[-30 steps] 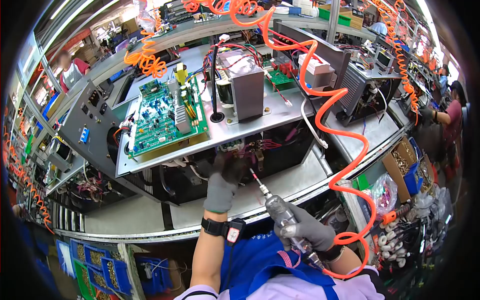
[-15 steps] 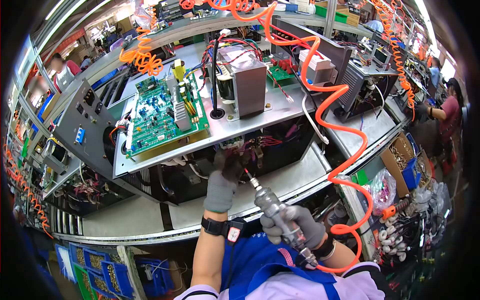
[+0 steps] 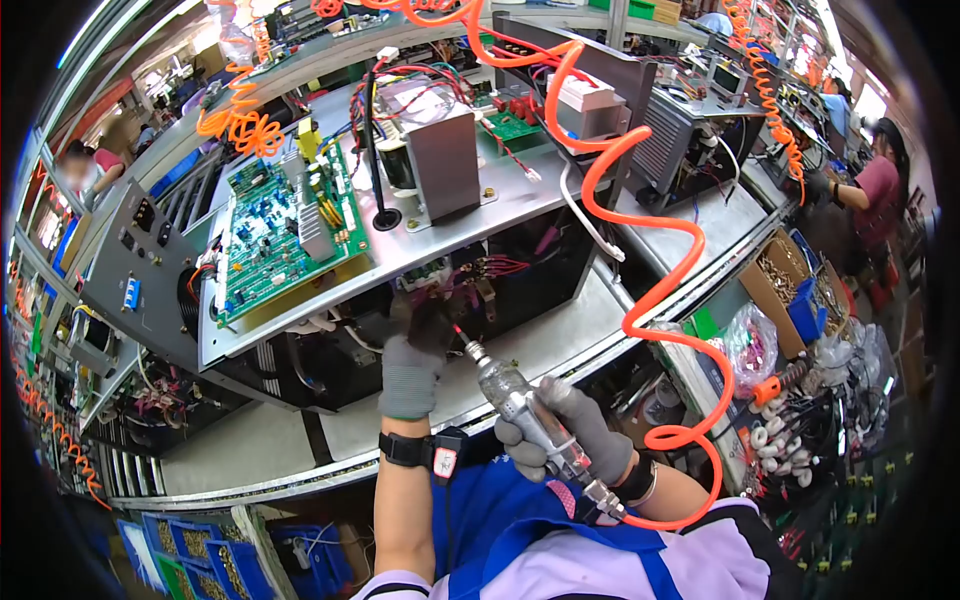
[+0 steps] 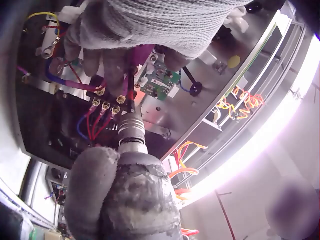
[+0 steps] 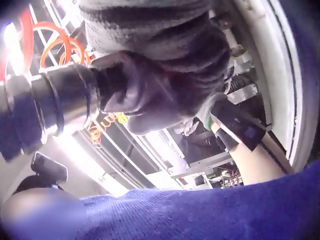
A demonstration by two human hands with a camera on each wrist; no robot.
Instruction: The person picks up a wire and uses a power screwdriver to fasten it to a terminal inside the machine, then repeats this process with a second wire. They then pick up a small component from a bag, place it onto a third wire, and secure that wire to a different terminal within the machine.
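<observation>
One power screwdriver (image 3: pixel 525 402), at the front of the open chassis (image 3: pixel 430 240), grasped by the gloved right hand (image 3: pixel 590 430), bit toward its terminals (image 4: pixel 106 106); gloved left hand (image 3: pixel 410 378) beside them, grip indeterminable; green circuit board (image 3: pixel 272 240) atop.

The wearer has 2 gloved hands (image 3: pixel 570 425) and 1 power screwdriver (image 3: pixel 530 410), with 2 green circuit boards (image 3: pixel 275 245) atop 1 nearest unit (image 3: pixel 400 252).

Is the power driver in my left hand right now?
No, the right hand is wrapped around the power driver, while the left hand is under the edge of the metal shelf.
</observation>
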